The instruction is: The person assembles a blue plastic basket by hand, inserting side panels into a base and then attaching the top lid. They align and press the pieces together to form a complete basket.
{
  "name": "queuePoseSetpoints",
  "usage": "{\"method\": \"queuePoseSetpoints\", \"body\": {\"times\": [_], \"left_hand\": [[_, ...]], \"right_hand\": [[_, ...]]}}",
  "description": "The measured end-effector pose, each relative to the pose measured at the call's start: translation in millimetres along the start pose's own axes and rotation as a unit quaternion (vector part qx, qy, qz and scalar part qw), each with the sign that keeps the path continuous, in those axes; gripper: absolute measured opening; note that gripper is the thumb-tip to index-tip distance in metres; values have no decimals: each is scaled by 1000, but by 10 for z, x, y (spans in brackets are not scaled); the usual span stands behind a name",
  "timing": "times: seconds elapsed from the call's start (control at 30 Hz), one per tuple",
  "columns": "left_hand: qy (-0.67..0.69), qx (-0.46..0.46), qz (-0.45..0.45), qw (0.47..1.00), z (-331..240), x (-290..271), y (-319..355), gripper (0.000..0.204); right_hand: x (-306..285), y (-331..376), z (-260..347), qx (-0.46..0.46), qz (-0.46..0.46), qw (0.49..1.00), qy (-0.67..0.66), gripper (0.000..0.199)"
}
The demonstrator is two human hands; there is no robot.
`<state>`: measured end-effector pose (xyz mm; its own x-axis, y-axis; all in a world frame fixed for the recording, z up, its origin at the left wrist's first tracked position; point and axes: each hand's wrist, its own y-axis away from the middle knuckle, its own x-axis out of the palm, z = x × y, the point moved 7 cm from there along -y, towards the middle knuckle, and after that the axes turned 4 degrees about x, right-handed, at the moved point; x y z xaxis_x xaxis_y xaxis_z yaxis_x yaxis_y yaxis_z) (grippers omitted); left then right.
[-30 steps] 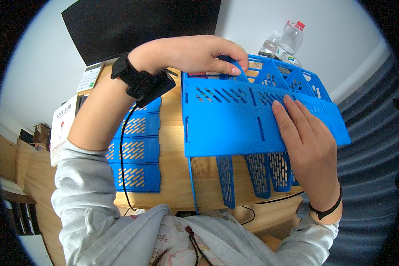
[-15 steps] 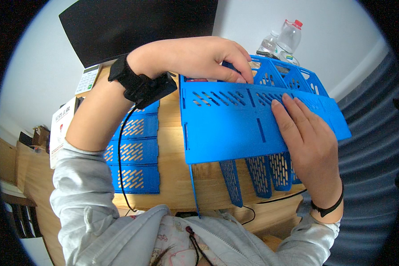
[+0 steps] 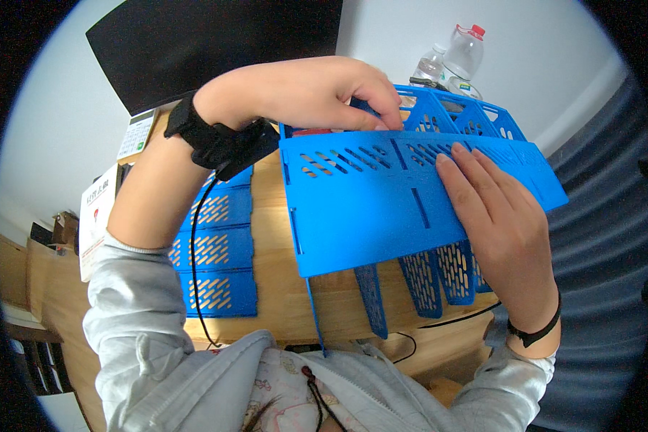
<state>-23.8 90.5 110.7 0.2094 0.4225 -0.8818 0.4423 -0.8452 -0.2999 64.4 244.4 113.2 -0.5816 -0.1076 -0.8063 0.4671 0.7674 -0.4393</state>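
A blue plastic rack (image 3: 353, 209), partly assembled, stands before me with a broad slotted panel facing up toward me. My left hand (image 3: 360, 93) reaches over its far edge, thumb and bent fingers pinched on the edge near a slot; some fingertips are hidden behind it. Flat on the panel's right half lies my right hand (image 3: 493, 205), fingers stretched out, its thumb out of sight. Perforated blue dividers (image 3: 420, 284) hang below the panel, and a thin side plate (image 3: 315, 317) drops from its near left corner. Behind it, more blue lattice sections (image 3: 475, 119) rise.
Flat blue perforated panels (image 3: 223, 288) lie on the wooden table (image 3: 273, 302) at left, a black cable (image 3: 194, 266) across them. A book (image 3: 97, 209) and a calculator (image 3: 137, 133) sit beyond. A black monitor (image 3: 216, 50), plastic bottles (image 3: 464, 54) and a dark curtain (image 3: 597, 288) surround the table.
The panel's left end has shifted slightly left and its near edge has tipped lower. Both hands keep their places on it, the left moving a little leftward with it.
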Motion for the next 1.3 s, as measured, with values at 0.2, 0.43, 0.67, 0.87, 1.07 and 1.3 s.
{"method": "queuePoseSetpoints", "body": {"times": [0.2, 0.43, 0.67, 0.87, 1.07, 1.3], "left_hand": [[-13, -3, 13, 1000, -13, -5, -15, 18], [49, -31, -52, 997, 50, -31, 28, 15], [-53, 0, -21, 998, 19, -59, 13, 12], [-8, -13, -22, 1000, 5, -88, -11, 14], [-26, 3, -24, 999, 32, -64, -16, 14], [-16, -25, -33, 999, 32, -81, 9, 17]], "right_hand": [[56, -7, -57, -7, -13, 1000, 6, 45], [64, -9, -72, -46, -75, 996, 22, 35], [101, -18, -85, -40, -82, 996, 21, 36], [138, -22, -136, -11, -18, 1000, 7, 43], [130, -23, -140, 2, -14, 1000, 7, 43], [163, -60, -126, -39, -70, 997, 19, 38]]}}
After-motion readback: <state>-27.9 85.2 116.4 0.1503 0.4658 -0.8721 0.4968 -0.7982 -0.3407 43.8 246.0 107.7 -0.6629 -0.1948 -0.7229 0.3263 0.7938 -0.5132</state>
